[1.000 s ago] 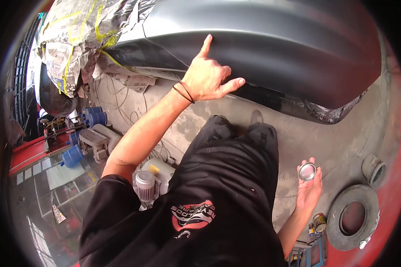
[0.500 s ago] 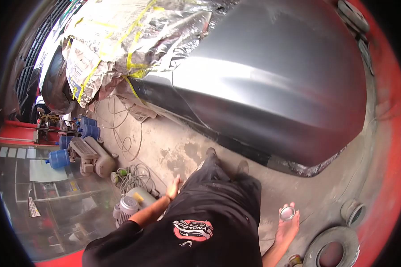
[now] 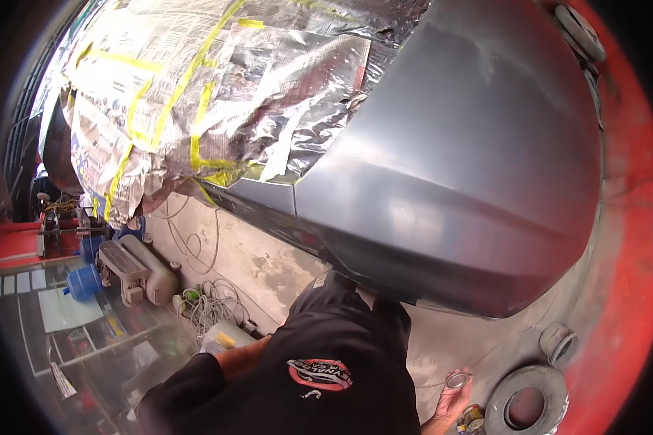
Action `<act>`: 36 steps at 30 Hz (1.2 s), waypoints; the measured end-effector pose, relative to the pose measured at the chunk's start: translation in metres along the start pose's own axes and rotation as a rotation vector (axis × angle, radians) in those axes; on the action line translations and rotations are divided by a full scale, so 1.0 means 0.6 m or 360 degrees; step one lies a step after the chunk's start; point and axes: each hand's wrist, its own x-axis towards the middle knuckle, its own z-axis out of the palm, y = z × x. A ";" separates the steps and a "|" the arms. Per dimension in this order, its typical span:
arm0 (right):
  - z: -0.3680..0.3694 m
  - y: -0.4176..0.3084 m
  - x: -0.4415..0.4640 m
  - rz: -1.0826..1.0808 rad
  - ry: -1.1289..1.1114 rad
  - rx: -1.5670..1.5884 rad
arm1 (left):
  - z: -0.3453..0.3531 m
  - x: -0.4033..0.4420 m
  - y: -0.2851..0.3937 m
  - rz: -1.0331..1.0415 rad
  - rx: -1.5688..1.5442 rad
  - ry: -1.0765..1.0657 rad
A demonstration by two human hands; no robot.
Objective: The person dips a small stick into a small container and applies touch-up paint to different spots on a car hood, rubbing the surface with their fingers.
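My right hand (image 3: 451,403) is closed around a small round metal-rimmed can or lid (image 3: 457,380), held low on the right beside my body. Whether it contains anything is too small to make out. On the left only my forearm (image 3: 243,357) shows; the hand itself is hidden behind my shirt. In front of me is a car with a smooth, matte dark grey body panel (image 3: 442,159), close to my legs. Newspaper (image 3: 145,94) and shiny plastic sheeting (image 3: 290,94), fixed with yellow tape (image 3: 196,134), cover its left part.
An air compressor (image 3: 139,270), blue water jugs (image 3: 85,281) and a coiled hose (image 3: 214,308) stand on the left, near a glass panel (image 3: 116,370). A tyre (image 3: 526,407), a round container (image 3: 558,342) and small cans (image 3: 473,417) are at lower right, by a red wall (image 3: 631,217).
The view has shifted and I stand closer to the car. My left hand has gone out of sight behind my shirt. My right hand, still holding the round object, appears lower.
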 end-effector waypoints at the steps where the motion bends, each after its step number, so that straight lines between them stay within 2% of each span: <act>1: -0.009 0.007 -0.007 -0.0022 0.0034 0.0013 | -0.007 -0.001 0.024 0.0014 0.0019 -0.0041; 5: -0.038 0.026 -0.049 -0.0088 0.0161 0.0008 | -0.026 -0.003 0.109 0.0060 0.0084 -0.0202; 14: -0.083 0.047 -0.082 -0.0096 0.0200 0.0031 | -0.018 0.008 0.207 0.0103 0.0120 -0.0516; 20: -0.027 0.044 -0.071 -0.0085 0.0203 0.0019 | -0.022 0.019 0.265 0.0096 0.0178 -0.0669; 22: -0.005 0.045 -0.072 -0.0088 0.0178 0.0022 | 0.014 -0.053 0.352 -0.0055 0.0170 -0.0564; 25: 0.009 0.057 -0.080 -0.0119 0.0150 0.0008 | 0.078 -0.155 0.495 0.0539 0.2172 -0.0486; 28: 0.016 0.078 -0.091 -0.0111 0.0127 0.0077 | 0.098 -0.149 0.527 0.0966 0.3007 -0.0948; 29: 0.021 0.086 -0.094 -0.0108 0.0136 0.0076 | 0.109 -0.169 0.526 0.0811 0.2609 -0.0553; 32: 0.036 0.109 -0.109 -0.0101 0.0141 0.0079 | 0.114 -0.152 0.526 0.1352 0.2703 -0.0694; 36: 0.031 0.147 -0.117 -0.0067 0.0090 0.0107 | 0.172 -0.166 0.509 0.1685 0.2507 -0.0546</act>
